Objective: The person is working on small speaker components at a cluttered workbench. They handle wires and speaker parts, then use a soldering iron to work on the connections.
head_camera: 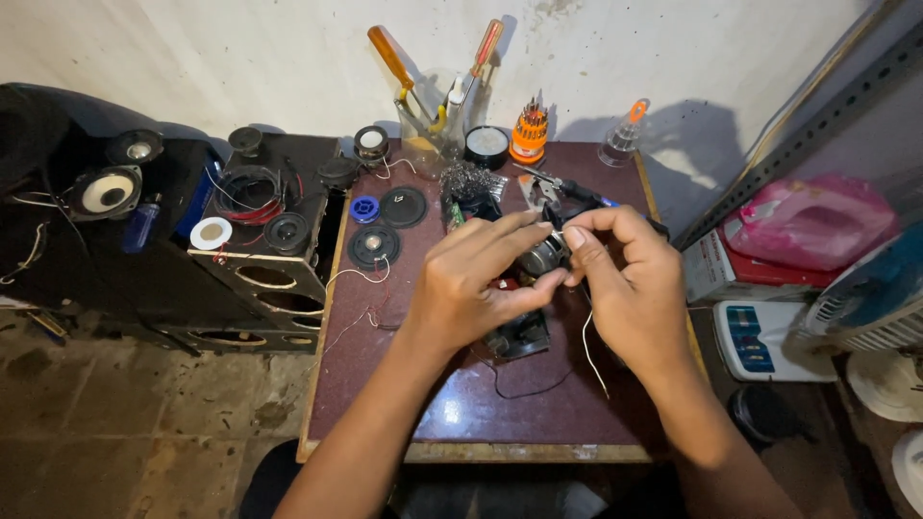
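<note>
Your left hand and right hand meet above the middle of the small maroon table. Between them you hold a small metal speaker part, grey and round, lifted clear of the tabletop. Left hand: fingers stretched out over the top of the part, thumb pressed in from below, so it is closed on it. Right hand: thumb and forefinger pinched narrow at the part's right edge, other fingers curled; what exactly the pinch grips is too small to tell.

A thin white wire hangs down from under your right hand. A black wire loops across the table below. Just beneath your hands sits a dark boxy component on the tabletop, partly hidden.

Behind your hands, toward the wall: a clear jar holding two screwdrivers with orange handles, an orange rack of screwdriver bits, a round black tin, a clear bottle with an orange cap. Left part of the table: two flat black speaker discs and a small blue spool.

Left of the table, a black speaker cabinet lies with loose drivers and red and black wire coiled on top. Right of the table, a pink plastic bag and a white scale-like device near the floor
</note>
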